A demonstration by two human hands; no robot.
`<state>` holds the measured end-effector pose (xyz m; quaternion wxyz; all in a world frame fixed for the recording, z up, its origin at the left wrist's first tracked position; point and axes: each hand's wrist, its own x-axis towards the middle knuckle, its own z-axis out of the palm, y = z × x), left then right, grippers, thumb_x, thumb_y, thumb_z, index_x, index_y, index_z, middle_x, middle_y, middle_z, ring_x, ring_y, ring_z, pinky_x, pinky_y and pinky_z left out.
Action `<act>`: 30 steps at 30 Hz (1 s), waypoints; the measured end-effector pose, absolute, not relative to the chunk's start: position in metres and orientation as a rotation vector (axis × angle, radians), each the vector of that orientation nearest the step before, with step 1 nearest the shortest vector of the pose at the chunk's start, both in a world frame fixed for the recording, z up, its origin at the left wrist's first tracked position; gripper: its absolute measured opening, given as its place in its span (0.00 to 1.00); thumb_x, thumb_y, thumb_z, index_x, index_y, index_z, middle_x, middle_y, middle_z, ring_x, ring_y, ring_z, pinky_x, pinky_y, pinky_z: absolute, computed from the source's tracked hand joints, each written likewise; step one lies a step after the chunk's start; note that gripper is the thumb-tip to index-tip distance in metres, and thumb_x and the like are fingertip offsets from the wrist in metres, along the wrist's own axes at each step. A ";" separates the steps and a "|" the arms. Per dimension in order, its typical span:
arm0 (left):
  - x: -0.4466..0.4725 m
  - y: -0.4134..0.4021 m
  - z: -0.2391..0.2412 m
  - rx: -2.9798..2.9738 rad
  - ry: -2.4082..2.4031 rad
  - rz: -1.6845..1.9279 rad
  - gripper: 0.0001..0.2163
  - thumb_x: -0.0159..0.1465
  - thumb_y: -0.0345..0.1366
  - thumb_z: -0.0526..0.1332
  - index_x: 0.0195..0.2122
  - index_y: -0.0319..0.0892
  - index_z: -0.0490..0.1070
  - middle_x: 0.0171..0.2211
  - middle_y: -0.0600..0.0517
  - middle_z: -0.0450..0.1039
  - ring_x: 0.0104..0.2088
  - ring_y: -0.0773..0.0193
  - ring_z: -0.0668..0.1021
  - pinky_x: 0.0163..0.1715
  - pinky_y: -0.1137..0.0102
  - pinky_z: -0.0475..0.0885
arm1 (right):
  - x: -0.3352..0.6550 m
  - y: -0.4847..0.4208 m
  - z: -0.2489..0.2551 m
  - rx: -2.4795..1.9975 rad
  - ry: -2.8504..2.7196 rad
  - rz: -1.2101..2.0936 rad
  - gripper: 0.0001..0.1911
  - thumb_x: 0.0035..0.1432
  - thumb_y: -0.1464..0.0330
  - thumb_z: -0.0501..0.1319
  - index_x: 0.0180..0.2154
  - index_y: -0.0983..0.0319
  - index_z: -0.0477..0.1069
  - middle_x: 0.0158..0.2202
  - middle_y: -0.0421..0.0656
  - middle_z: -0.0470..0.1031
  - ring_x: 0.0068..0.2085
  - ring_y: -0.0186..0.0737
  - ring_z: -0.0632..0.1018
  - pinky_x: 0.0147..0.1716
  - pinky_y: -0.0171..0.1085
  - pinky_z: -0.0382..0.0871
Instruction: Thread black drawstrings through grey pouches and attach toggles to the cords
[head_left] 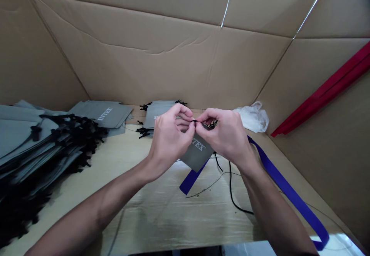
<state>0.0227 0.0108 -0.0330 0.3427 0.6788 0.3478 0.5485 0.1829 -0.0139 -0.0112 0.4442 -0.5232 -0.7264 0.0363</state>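
Observation:
My left hand (pixel 170 136) and my right hand (pixel 224 134) meet above the middle of the table, fingers pinched together on a thin black string (pixel 194 122). The string belongs to a grey card tag (pixel 198 153) with white lettering, which hangs tilted below my fingers. A small bunch of black string (pixel 213 124) shows by my right thumb. A blue strap (pixel 285 188) runs under my right wrist toward the near right corner.
Big pile of grey tags with black strings (pixel 37 148) at the left. Two smaller grey stacks (pixel 108 113) (pixel 157 113) lie at the back. A crumpled white plastic bag (pixel 254 117) sits back right. Cardboard walls (pixel 144 56) enclose the table; a red strip (pixel 326 90) crosses the right wall. A black cord (pixel 232 194) lies on the wood.

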 end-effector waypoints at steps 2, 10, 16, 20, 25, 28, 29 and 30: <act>0.022 0.013 -0.032 1.724 0.885 1.418 0.09 0.58 0.28 0.69 0.39 0.40 0.73 0.35 0.50 0.81 0.34 0.63 0.85 0.36 0.71 0.84 | 0.184 -0.013 -0.011 -1.284 -1.790 0.120 0.04 0.55 0.72 0.66 0.30 0.61 0.81 0.28 0.40 0.82 0.29 0.36 0.77 0.32 0.37 0.67; 0.018 0.017 -0.018 1.626 0.832 1.287 0.06 0.56 0.29 0.70 0.35 0.38 0.77 0.35 0.49 0.82 0.35 0.64 0.84 0.38 0.72 0.82 | 0.190 -0.007 -0.011 -1.105 -1.629 0.653 0.03 0.53 0.71 0.70 0.31 0.63 0.78 0.34 0.44 0.84 0.33 0.37 0.80 0.32 0.35 0.73; 0.002 0.027 -0.004 1.574 0.697 1.022 0.09 0.57 0.30 0.73 0.36 0.38 0.75 0.33 0.50 0.80 0.31 0.67 0.82 0.36 0.72 0.79 | 0.203 -0.005 -0.005 -0.857 -1.624 1.033 0.16 0.53 0.69 0.77 0.41 0.61 0.75 0.38 0.43 0.83 0.38 0.38 0.84 0.39 0.36 0.77; -0.001 0.027 0.002 1.599 0.740 0.928 0.07 0.56 0.29 0.71 0.34 0.40 0.75 0.31 0.52 0.76 0.30 0.68 0.79 0.29 0.75 0.73 | 0.206 -0.004 -0.006 -0.809 -1.619 1.173 0.22 0.53 0.62 0.79 0.43 0.60 0.73 0.40 0.44 0.83 0.42 0.41 0.85 0.45 0.39 0.78; 0.001 0.023 0.002 1.639 0.685 1.034 0.11 0.56 0.33 0.75 0.34 0.39 0.74 0.31 0.52 0.75 0.27 0.70 0.77 0.26 0.76 0.73 | 0.207 -0.002 -0.006 -0.828 -1.524 1.156 0.21 0.50 0.64 0.81 0.40 0.62 0.76 0.39 0.43 0.83 0.39 0.36 0.83 0.41 0.34 0.76; 0.006 0.024 -0.002 1.687 0.612 1.108 0.12 0.59 0.37 0.76 0.35 0.38 0.75 0.30 0.53 0.75 0.25 0.70 0.77 0.26 0.75 0.76 | 0.210 -0.003 -0.003 -0.798 -1.495 1.181 0.20 0.48 0.65 0.82 0.39 0.62 0.77 0.38 0.43 0.83 0.39 0.36 0.83 0.40 0.33 0.77; 0.007 0.025 -0.004 1.707 0.588 1.138 0.12 0.59 0.37 0.75 0.36 0.38 0.75 0.30 0.52 0.76 0.25 0.70 0.77 0.26 0.76 0.76 | 0.210 -0.003 -0.003 -0.790 -1.484 1.184 0.21 0.46 0.66 0.82 0.39 0.62 0.78 0.38 0.43 0.83 0.38 0.36 0.83 0.40 0.33 0.77; 0.009 0.025 -0.007 1.735 0.570 1.178 0.11 0.60 0.36 0.75 0.36 0.38 0.76 0.31 0.52 0.77 0.25 0.70 0.77 0.26 0.76 0.76 | 0.211 -0.003 -0.002 -0.790 -1.473 1.179 0.21 0.45 0.66 0.83 0.39 0.62 0.78 0.38 0.43 0.83 0.38 0.36 0.83 0.39 0.33 0.77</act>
